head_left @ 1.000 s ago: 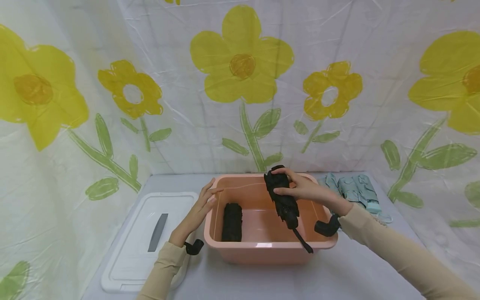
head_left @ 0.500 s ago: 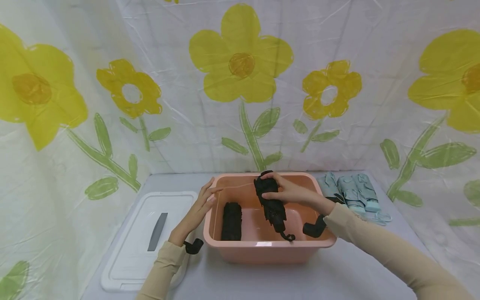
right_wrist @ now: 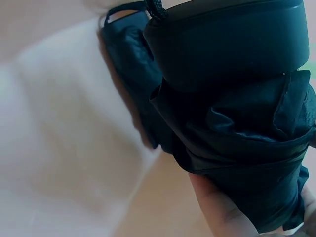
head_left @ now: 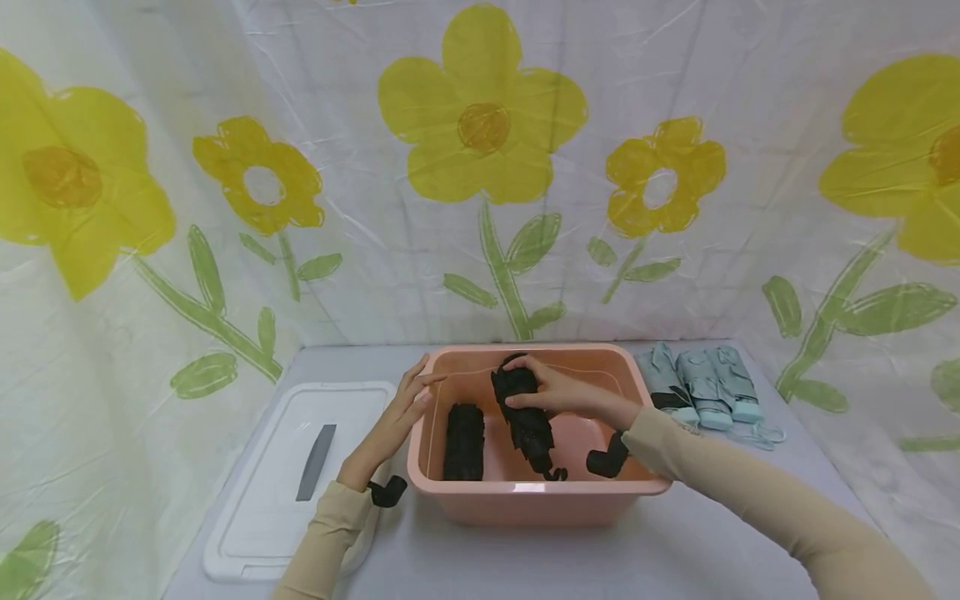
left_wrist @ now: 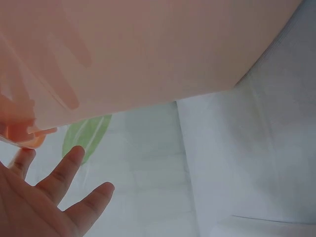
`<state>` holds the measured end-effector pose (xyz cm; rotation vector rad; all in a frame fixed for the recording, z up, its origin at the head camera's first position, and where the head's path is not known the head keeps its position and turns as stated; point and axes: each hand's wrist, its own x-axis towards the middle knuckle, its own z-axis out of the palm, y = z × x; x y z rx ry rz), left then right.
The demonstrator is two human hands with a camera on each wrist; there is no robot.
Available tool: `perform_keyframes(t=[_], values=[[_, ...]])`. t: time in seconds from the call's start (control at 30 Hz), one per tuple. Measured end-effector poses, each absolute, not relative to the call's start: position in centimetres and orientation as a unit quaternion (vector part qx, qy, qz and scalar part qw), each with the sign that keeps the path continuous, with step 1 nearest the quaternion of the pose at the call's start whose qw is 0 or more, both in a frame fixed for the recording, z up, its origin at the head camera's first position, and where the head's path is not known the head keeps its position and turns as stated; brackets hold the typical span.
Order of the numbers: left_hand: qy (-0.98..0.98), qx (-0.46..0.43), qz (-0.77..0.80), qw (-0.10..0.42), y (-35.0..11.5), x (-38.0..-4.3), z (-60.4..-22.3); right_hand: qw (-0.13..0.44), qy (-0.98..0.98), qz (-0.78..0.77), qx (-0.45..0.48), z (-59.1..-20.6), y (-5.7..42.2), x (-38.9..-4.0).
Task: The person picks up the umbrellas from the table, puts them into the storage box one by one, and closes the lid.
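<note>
My right hand [head_left: 551,389] grips a folded black umbrella [head_left: 522,412] inside the mouth of a pink plastic bin [head_left: 540,518]. The umbrella tilts, its handle end and wrist strap pointing toward me; the right wrist view shows that handle [right_wrist: 232,47] close up. A second folded black umbrella [head_left: 465,443] lies along the left side of the bin's floor. My left hand [head_left: 395,423] rests at the bin's left rim with fingers extended; in the left wrist view its fingers [left_wrist: 91,207] are spread beside the bin's outer wall [left_wrist: 148,54].
A white lid [head_left: 262,483] with a grey handle lies left of the bin. Several folded light-blue umbrellas [head_left: 708,387] lie to its right at the back. Behind the table hangs a flowered curtain [head_left: 360,267].
My right hand has carried the black umbrella leftward and lower into the bin, nearer the other black umbrella. The left hand has stayed at the rim.
</note>
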<state>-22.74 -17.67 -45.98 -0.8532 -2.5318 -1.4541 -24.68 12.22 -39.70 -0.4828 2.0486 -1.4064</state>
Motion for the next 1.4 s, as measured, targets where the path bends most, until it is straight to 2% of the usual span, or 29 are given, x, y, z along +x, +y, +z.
perform_keyframes(t=[0.3,0.53,0.9,1.17,1.4], values=[[-0.837,-0.282,-0.465,0.057,-17.6,-22.8,-46.1,0.304,0.791,-0.495,-0.191,-41.3,11.1,-24.9],[-0.837,-0.275,-0.470,0.051,-17.5,-22.7,-46.3,0.317,0.794,-0.496,-0.151,-42.7,10.0,-25.1],[-0.823,-0.283,-0.490,0.054,-17.4,-22.7,-46.3,0.297,0.796,-0.512,-0.121,-44.7,8.4,-24.5],[-0.817,-0.285,-0.499,0.040,-16.7,-20.9,-43.2,0.279,0.804,-0.510,-0.128,-45.8,8.0,-24.3],[-0.816,-0.288,-0.499,0.046,-16.9,-20.9,-43.2,0.286,0.806,-0.508,-0.105,-46.9,7.8,-24.7]])
